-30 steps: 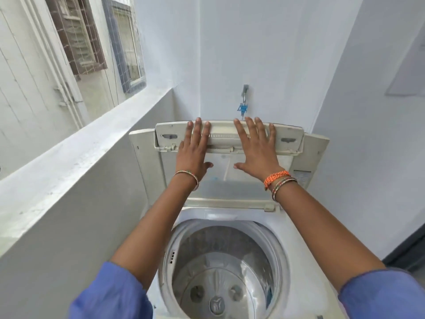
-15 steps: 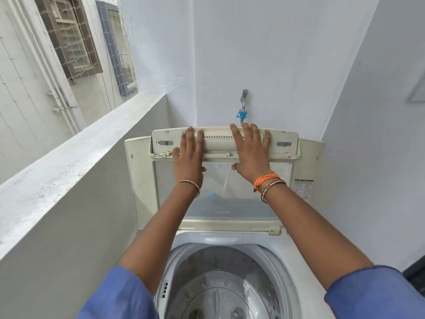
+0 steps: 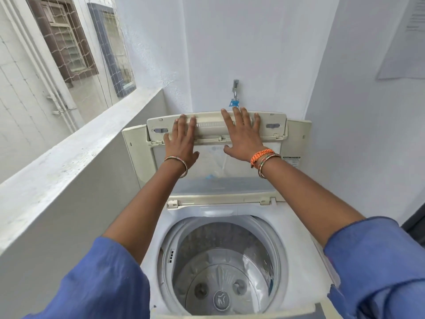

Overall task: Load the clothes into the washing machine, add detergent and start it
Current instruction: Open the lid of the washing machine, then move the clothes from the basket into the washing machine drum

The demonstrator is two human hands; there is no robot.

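Observation:
A white top-loading washing machine [image 3: 305,261] stands below me with its drum [image 3: 220,268] bare, no clothes inside. Its cream folding lid [image 3: 296,137] is raised upright against the back wall. My left hand [image 3: 181,141] lies flat on the lid's upper panel, fingers spread. My right hand [image 3: 241,134] presses flat on the same panel further right, fingertips at its top edge. Neither hand holds anything. No clothes or detergent are in view.
A tap with a blue fitting [image 3: 235,97] sticks out of the wall just behind the lid. A low white parapet wall [image 3: 69,171] runs along the left of the machine. White walls close in behind and to the right.
Both hands stayed flat on the lid while it swung back from a tilted position to upright against the wall. More of the drum shows now.

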